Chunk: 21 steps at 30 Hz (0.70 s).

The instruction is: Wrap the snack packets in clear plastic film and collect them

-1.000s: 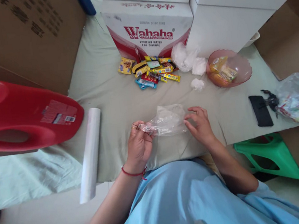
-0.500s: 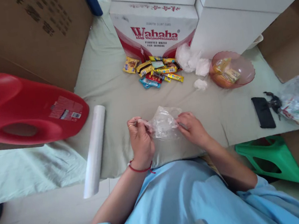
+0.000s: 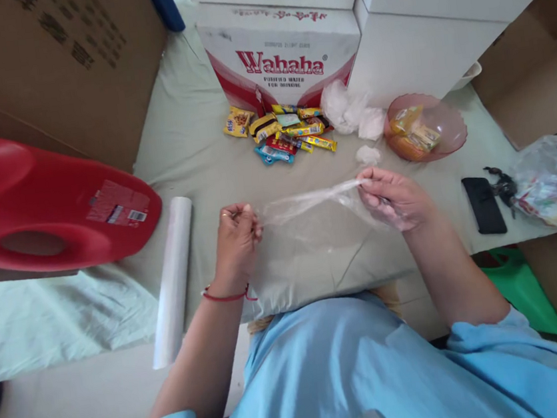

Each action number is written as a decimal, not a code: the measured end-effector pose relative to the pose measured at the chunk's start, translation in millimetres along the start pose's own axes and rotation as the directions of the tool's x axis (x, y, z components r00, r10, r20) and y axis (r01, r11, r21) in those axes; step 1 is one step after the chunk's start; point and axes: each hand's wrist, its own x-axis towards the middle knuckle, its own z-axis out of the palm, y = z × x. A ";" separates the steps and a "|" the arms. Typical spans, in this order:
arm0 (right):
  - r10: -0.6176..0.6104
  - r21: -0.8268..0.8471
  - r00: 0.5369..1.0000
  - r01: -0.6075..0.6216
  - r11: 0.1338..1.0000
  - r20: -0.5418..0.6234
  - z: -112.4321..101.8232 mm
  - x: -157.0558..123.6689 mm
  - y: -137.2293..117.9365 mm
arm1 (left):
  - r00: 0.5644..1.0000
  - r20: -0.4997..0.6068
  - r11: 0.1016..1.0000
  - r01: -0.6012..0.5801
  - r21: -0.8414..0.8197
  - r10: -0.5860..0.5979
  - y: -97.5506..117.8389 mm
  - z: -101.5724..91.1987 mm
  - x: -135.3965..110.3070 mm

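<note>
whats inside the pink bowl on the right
A few snack packets, yellow and orange, lie piled in the pink bowl, towards its left side. Whatever may lie beneath the pile is covered and cannot be seen. The print on the packets is too small to read.

Cloth-covered table (image 3: 187, 159), cardboard boxes (image 3: 42, 75) behind, possibly a green stool (image 3: 519, 289) beside

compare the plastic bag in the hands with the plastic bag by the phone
The held bag is stretched between the left hand and right hand and looks empty. The other bag lies bunched beside the phone, untouched, stuffed with colourful packets. Both are clear plastic.
</note>
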 end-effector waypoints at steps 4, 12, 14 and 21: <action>0.100 0.247 0.993 -0.083 0.966 -0.056 -8.4 32.5 18.0 | 0.998 -0.026 0.997 0.062 0.044 -0.061 -8.9 4.0 8.4; 0.096 0.413 0.994 -0.065 0.908 -0.055 -31.4 43.5 16.6 | 0.991 -0.072 0.982 -0.096 0.162 0.109 -42.6 40.1 16.5; 0.079 0.430 0.996 -0.057 0.901 -0.035 -34.0 42.8 13.4 | 0.987 0.013 0.950 -0.159 0.268 0.161 -51.7 52.7 24.8; 0.065 0.491 0.998 -0.051 0.870 -0.012 -34.2 32.0 18.9 | 0.955 0.208 0.855 -0.285 0.434 0.212 -54.8 91.4 49.3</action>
